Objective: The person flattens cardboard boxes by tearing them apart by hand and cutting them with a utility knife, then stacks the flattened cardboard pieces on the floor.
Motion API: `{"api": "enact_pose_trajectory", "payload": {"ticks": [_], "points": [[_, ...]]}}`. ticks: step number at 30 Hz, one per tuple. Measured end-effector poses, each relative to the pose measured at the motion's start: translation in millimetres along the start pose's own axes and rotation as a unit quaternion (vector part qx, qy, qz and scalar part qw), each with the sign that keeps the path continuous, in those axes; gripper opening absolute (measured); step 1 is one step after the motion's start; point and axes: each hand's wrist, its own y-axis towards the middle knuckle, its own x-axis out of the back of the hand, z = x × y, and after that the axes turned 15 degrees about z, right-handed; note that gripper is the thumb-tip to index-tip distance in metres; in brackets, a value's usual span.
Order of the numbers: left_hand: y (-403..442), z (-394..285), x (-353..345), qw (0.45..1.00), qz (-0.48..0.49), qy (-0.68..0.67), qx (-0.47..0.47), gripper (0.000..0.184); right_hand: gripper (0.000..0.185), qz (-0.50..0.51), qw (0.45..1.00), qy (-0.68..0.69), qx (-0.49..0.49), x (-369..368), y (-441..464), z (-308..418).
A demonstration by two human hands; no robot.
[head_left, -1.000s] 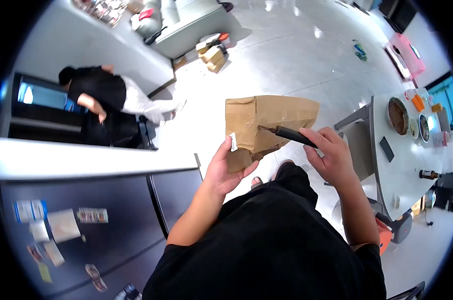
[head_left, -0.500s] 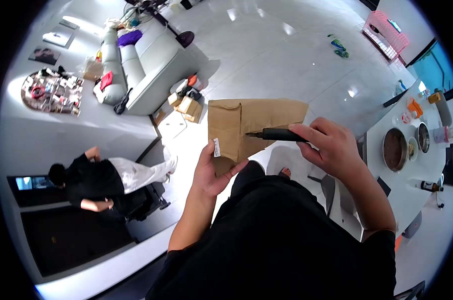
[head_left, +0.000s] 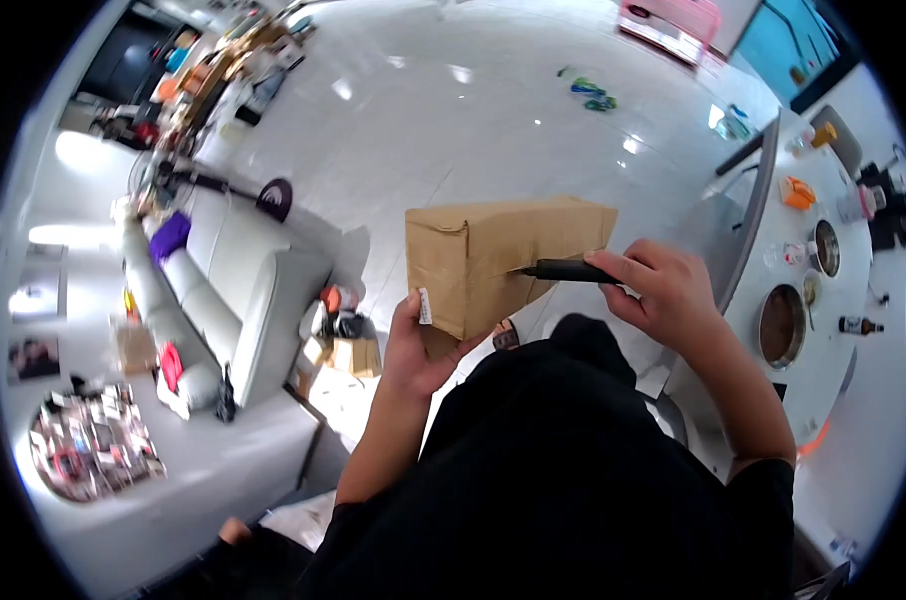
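Sofa (head_left: 278,310), pale grey and smooth-sided, stood at the left, well apart from the left hand (head_left: 420,354), whose thumb pressed beside a white paper label (head_left: 424,306) while its other fingers, partly hidden, supported the lower end of a brown oblong cardboard box (head_left: 493,240) held above the floor. The box looked light and fairly stiff, its walls likely to dent if squeezed, so the lower corners seemed its surest hold. Rightward, a slim black-handled knife (head_left: 573,271) met the box's side, pinched by the right hand (head_left: 663,297), near a glossy white bench (head_left: 823,375).
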Motion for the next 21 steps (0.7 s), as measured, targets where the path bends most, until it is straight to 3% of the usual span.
{"api": "enact_pose_trajectory", "payload": {"ticks": [6, 14, 19, 21], "points": [[157, -58, -2, 0.995, 0.061, -0.015, 0.076, 0.077, 0.043, -0.036, 0.994, 0.002, -0.103, 14, 49, -98], [374, -84, -59, 0.997, 0.051, -0.026, 0.057, 0.068, 0.036, -0.109, 0.983, -0.033, -0.147, 60, 115, -282], [484, -93, -89, 0.994, 0.052, -0.072, 0.069, 0.066, 0.035, -0.104, 0.976, -0.053, -0.182, 91, 142, -395], [524, -95, -100, 0.995, 0.007, -0.076, 0.069, 0.067, 0.034, -0.102, 0.974, -0.064, -0.194, 102, 153, -435]]}}
